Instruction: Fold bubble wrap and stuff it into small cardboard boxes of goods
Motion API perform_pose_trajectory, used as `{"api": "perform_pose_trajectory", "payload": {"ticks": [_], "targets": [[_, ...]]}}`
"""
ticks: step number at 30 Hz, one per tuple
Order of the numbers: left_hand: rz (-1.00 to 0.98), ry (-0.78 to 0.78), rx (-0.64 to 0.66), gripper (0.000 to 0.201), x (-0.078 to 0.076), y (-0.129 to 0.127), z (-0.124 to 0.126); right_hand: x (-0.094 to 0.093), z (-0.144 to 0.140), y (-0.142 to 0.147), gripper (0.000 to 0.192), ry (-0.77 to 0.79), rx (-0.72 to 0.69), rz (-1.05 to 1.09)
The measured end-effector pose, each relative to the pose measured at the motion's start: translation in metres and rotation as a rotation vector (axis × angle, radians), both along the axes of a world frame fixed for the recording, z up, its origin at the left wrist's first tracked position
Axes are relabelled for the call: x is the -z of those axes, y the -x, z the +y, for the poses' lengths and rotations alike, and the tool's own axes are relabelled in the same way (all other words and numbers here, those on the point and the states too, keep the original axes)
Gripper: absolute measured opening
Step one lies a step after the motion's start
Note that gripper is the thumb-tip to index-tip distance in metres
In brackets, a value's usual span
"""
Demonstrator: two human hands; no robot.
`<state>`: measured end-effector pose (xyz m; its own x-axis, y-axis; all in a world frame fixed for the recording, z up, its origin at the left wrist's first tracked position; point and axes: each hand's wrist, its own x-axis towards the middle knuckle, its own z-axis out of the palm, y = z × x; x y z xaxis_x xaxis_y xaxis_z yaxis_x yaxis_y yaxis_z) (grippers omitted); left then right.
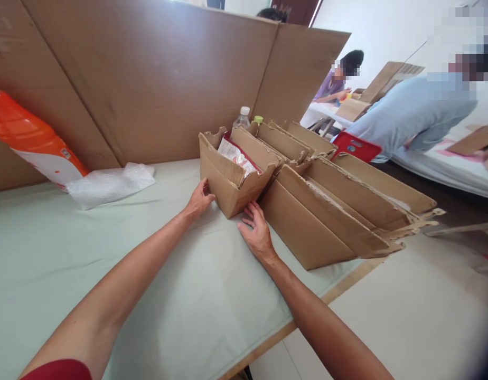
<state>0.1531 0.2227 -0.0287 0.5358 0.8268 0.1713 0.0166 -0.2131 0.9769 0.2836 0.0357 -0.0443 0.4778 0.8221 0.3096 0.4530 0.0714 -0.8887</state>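
A small open cardboard box [224,177] with torn, notched edges rests on the pale green cloth. Inside it shows a white and dark red packet [238,157]. My left hand [200,199] is at the box's lower left side, thumb and fingertips apart and touching the cardboard. At the lower right side lies my right hand [256,229], fingers stretched out and thumb spread, its fingertips by the box's bottom edge. Neither hand is closed round anything. Right beside stands a row of larger cardboard dividers or boxes [307,221].
A bottle with a white cap [243,117] and a green cap [258,120] stand behind the box. An orange bottle [38,140] and bubble wrap [111,184] lie left. A tall cardboard panel [160,79] borders the back. A red case [357,146] and co-workers are at right.
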Motion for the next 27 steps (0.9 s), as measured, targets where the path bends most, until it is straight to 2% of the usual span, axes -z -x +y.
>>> {"api": "perform_pose_trajectory", "payload": {"ticks": [5, 9, 13, 18, 22, 25, 27], "targets": [[0.063, -0.092, 0.043, 0.078, 0.010, -0.012, 0.000, 0.001, 0.000, -0.010, 0.068, 0.021, 0.021, -0.001], [0.200, -0.237, 0.018, 0.076, 0.019, 0.004, -0.024, 0.006, 0.000, -0.014, 0.058, 0.033, 0.050, -0.089], [0.359, -0.426, 0.074, 0.068, 0.020, 0.040, -0.061, 0.009, 0.001, -0.013, 0.058, 0.029, 0.022, -0.152], [0.512, -0.588, 0.153, 0.054, 0.011, 0.086, -0.102, 0.009, 0.004, -0.014, 0.062, 0.076, 0.008, -0.351], [0.587, -0.643, 0.178, 0.045, 0.007, 0.132, -0.129, 0.007, 0.005, -0.017, 0.045, 0.090, -0.005, -0.430], [0.661, -0.695, 0.198, 0.045, 0.005, 0.176, -0.144, 0.006, 0.004, -0.016, 0.029, 0.089, -0.032, -0.466], [0.695, -0.714, 0.209, 0.045, 0.003, 0.205, -0.150, 0.005, 0.003, -0.012, 0.025, 0.085, -0.043, -0.493]]}}
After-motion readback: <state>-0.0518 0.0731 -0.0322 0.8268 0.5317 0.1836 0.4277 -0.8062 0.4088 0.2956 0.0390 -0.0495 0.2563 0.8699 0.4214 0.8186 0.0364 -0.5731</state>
